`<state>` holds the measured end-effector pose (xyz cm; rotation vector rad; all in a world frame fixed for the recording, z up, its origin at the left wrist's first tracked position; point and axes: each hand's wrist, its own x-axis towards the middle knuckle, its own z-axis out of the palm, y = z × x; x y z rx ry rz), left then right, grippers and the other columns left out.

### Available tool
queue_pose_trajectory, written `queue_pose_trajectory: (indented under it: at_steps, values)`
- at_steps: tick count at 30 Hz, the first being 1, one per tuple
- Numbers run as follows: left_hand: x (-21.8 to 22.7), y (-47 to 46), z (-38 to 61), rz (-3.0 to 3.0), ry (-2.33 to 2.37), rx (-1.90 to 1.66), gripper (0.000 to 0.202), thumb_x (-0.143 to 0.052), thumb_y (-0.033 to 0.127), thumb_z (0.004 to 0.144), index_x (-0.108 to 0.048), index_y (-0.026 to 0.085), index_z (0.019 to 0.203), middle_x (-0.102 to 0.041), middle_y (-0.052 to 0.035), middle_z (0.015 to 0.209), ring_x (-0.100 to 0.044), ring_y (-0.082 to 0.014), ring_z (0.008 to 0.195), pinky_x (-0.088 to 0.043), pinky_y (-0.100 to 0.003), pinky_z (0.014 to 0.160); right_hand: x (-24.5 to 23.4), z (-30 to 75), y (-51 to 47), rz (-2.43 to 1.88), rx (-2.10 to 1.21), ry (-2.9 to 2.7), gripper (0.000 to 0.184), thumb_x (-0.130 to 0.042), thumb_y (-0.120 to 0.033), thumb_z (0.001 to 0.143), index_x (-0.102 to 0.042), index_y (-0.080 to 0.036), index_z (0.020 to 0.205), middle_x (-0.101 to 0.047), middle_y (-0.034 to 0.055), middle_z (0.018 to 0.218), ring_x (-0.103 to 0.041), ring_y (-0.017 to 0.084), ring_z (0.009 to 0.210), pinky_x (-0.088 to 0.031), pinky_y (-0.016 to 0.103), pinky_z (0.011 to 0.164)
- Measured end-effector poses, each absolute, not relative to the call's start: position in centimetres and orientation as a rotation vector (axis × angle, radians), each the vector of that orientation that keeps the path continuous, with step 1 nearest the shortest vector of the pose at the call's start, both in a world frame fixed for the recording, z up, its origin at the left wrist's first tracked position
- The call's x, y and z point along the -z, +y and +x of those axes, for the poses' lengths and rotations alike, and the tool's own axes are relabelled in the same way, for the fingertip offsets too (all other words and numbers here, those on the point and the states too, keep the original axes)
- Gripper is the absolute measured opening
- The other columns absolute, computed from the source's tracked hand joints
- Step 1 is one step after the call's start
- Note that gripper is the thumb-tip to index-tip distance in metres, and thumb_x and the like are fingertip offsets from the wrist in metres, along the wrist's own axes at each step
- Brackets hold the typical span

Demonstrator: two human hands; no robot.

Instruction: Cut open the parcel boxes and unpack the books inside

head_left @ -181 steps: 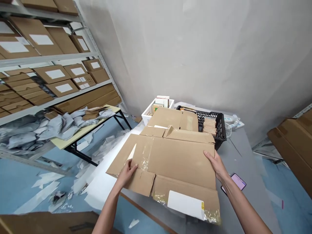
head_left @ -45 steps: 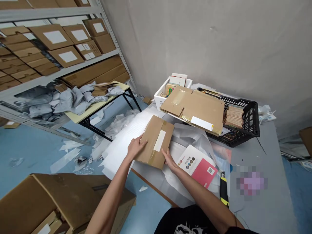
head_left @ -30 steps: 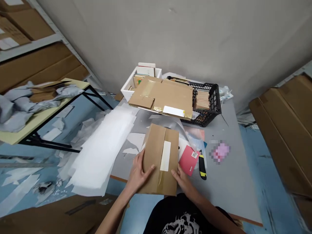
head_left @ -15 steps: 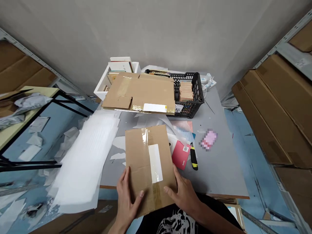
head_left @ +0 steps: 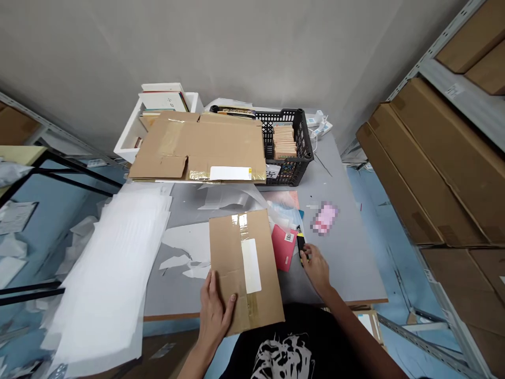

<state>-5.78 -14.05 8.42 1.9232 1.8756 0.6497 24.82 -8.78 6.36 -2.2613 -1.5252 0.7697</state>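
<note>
A taped cardboard box point(head_left: 231, 247) with a white label point(head_left: 251, 266) tilts over the table's front edge. My left hand point(head_left: 215, 308) grips its lower left side, thumb on top and fingers along the edge. To the right, my right hand point(head_left: 315, 266) has its fingers closed around the handle of a black and yellow utility knife point(head_left: 301, 245), which still lies on the table. Beside the knife is a pink-red booklet point(head_left: 283, 248) with a barcode, partly under clear plastic wrap point(head_left: 284, 215).
White foam sheets point(head_left: 108, 273) overhang the table's left side. Flattened cardboard point(head_left: 224, 145) rests across a white bin point(head_left: 128, 138) of books and a black crate point(head_left: 303, 158) holding small stacked boxes. Paper scraps point(head_left: 177, 261) and a blurred pink item point(head_left: 325, 218) lie on the table point(head_left: 347, 263). Shelved boxes point(head_left: 414, 168) stand right.
My right hand has let go of the box and moved right onto the utility knife. The left hand keeps holding the box. The view has shifted to the right.
</note>
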Motion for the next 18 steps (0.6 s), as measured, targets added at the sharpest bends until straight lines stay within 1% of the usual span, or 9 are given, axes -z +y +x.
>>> queue_pose_trajectory:
  at_steps: [2, 3, 5, 9, 12, 14, 17, 18]
  values:
    - [-8.4, -14.1, -5.7, 1.945, 1.871, -0.633, 0.075, -0.045, 0.038, 0.090, -0.003, 0.025, 0.150, -0.023, -0.0163, 0.148, -0.023, -0.0334, 0.139, -0.033, -0.057, 0.108, -4.0, 26.1, -7.6, -2.416, -0.579, -1.584, 0.042, -0.043, -0.032, 0.089, -0.048, -0.011, 0.125, -0.056, 0.0183, 0.119, -0.054, 0.030, 0.113, -0.046, 0.040, 0.089]
    - [-8.4, -14.1, -5.7, 1.951, 1.866, -0.619, 0.075, -0.045, 0.038, 0.090, -0.002, 0.026, 0.150, -0.022, -0.0165, 0.149, -0.023, -0.0335, 0.140, -0.032, -0.057, 0.108, -2.9, 26.3, -7.2, -2.490, -0.554, -1.605, 0.045, -0.046, -0.030, 0.087, -0.046, -0.008, 0.126, -0.053, 0.0212, 0.121, -0.051, 0.031, 0.116, -0.045, 0.041, 0.091]
    - [-8.5, -14.1, -5.7, 1.954, 1.859, -0.594, 0.075, -0.046, 0.037, 0.090, -0.002, 0.026, 0.150, -0.021, -0.0167, 0.149, -0.022, -0.0337, 0.140, -0.032, -0.056, 0.108, -1.2, 26.1, -6.6, -2.620, -0.608, -1.594, 0.046, -0.050, -0.027, 0.086, -0.044, -0.005, 0.126, -0.051, 0.0234, 0.118, -0.051, 0.032, 0.114, -0.045, 0.040, 0.090]
    - [-8.6, -14.0, -5.5, 1.958, 1.870, -0.592, 0.075, -0.046, 0.036, 0.090, -0.002, 0.028, 0.150, -0.020, -0.0169, 0.148, -0.023, -0.0344, 0.139, -0.034, -0.057, 0.106, 0.4, 24.9, -5.8, -2.699, -0.747, -1.546, 0.043, -0.050, -0.025, 0.086, -0.044, -0.006, 0.124, -0.054, 0.0215, 0.115, -0.057, 0.031, 0.105, -0.048, 0.037, 0.078]
    - [-8.8, -14.1, -4.9, 1.969, 1.884, -0.619, 0.074, -0.045, 0.035, 0.091, -0.001, 0.027, 0.150, -0.021, -0.0173, 0.147, -0.024, -0.0345, 0.138, -0.035, -0.057, 0.105, 0.2, 24.7, -5.0, -2.698, -0.804, -1.543, 0.037, -0.046, -0.016, 0.085, -0.045, -0.006, 0.121, -0.056, 0.0201, 0.114, -0.059, 0.028, 0.104, -0.047, 0.034, 0.075]
    - [-9.0, -14.3, -4.5, 1.941, 1.910, -0.623, 0.073, -0.044, 0.035, 0.091, -0.002, 0.025, 0.150, -0.023, -0.0176, 0.146, -0.026, -0.0343, 0.137, -0.036, -0.057, 0.105, -0.5, 25.2, -4.7, -2.678, -0.851, -1.544, 0.032, -0.042, -0.014, 0.086, -0.048, -0.006, 0.117, -0.059, 0.0184, 0.110, -0.062, 0.026, 0.098, -0.047, 0.031, 0.073]
    - [-9.8, -14.2, -4.0, 1.811, 1.965, -0.590, 0.073, -0.043, 0.039, 0.092, -0.002, 0.021, 0.150, -0.027, -0.0184, 0.145, -0.030, -0.0340, 0.134, -0.038, -0.057, 0.103, -2.9, 26.6, -5.1, -2.598, -0.870, -1.548, 0.034, -0.035, -0.020, 0.091, -0.047, -0.007, 0.121, -0.062, 0.0161, 0.109, -0.064, 0.022, 0.091, -0.047, 0.030, 0.073]
    - [-10.2, -14.0, -3.9, 1.752, 1.989, -0.573, 0.074, -0.042, 0.040, 0.092, -0.002, 0.019, 0.150, -0.030, -0.0188, 0.143, -0.031, -0.0339, 0.133, -0.038, -0.056, 0.102, -4.2, 27.0, -5.4, -2.543, -0.881, -1.512, 0.037, -0.033, -0.023, 0.093, -0.045, -0.008, 0.124, -0.063, 0.0142, 0.105, -0.065, 0.020, 0.086, -0.048, 0.029, 0.071]
